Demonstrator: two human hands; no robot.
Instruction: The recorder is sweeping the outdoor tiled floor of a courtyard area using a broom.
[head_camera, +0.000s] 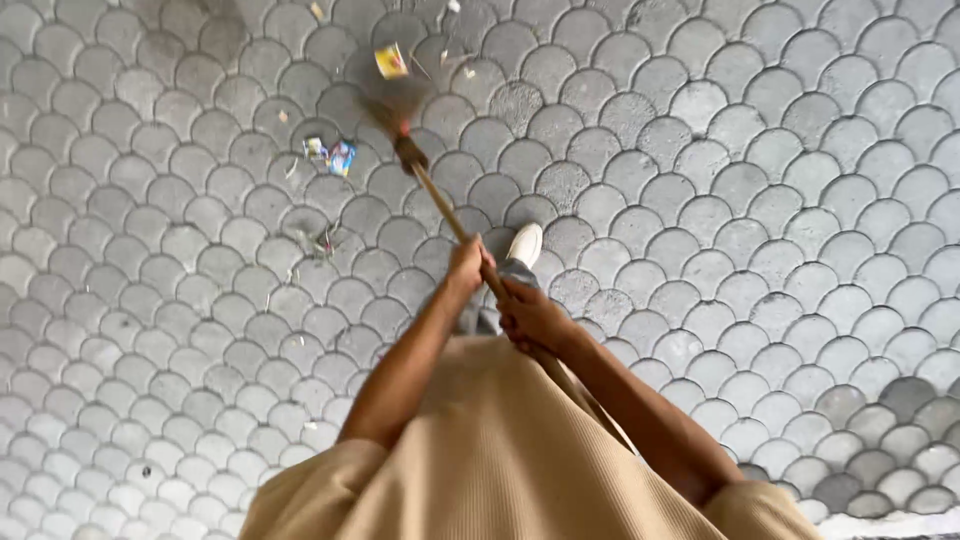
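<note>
I hold a broom with a long wooden handle (441, 203) in both hands. My left hand (468, 265) grips the handle higher up, and my right hand (532, 317) grips it just below, closer to my body. The broom's bristle head (392, 97) is blurred and rests on the paving far ahead of me. A yellow wrapper (391, 61) lies right at the bristles. A blue and white wrapper (333, 155) lies on the ground to the left of the broom head. My white shoe (524, 245) shows beside the handle.
The ground is grey fan-shaped paving stones (760, 200). Small scraps of litter (325, 240) and bits of paper are scattered at the upper left. A white kerb edge (890, 522) shows at the bottom right. My beige shirt (510, 460) fills the bottom.
</note>
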